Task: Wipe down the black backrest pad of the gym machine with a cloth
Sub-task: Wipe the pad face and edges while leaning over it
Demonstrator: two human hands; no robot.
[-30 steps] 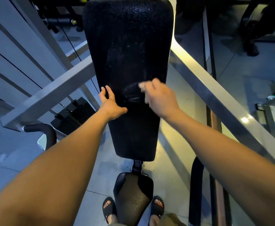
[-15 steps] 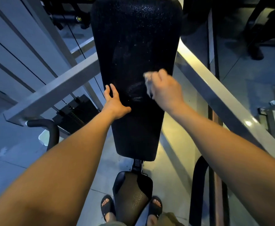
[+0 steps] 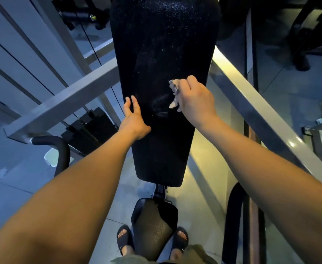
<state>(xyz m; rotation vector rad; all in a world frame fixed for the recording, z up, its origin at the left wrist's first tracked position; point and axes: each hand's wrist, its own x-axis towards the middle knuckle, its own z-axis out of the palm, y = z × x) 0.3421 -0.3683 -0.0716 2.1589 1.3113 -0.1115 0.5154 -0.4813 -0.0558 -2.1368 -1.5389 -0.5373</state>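
Observation:
The long black backrest pad [image 3: 162,54] runs from the top of the view down to the middle, with pale smears across its centre. My right hand [image 3: 194,100] grips a small, crumpled pale cloth [image 3: 174,94] against the pad's right half; most of the cloth is hidden under the fingers. My left hand [image 3: 134,119] rests on the pad's left edge, its fingers straight and the thumb lying on the pad's face.
A black seat pad [image 3: 154,223] sits below the backrest, between my sandalled feet. Grey frame bars [image 3: 61,105] cross at left, above a weight stack [image 3: 91,128] and a curved black handle [image 3: 59,149]. A slanted metal beam [image 3: 255,111] runs down the right.
My right hand has slid the cloth a little to the right and up on the pad. The left hand has kept its place on the pad's left edge.

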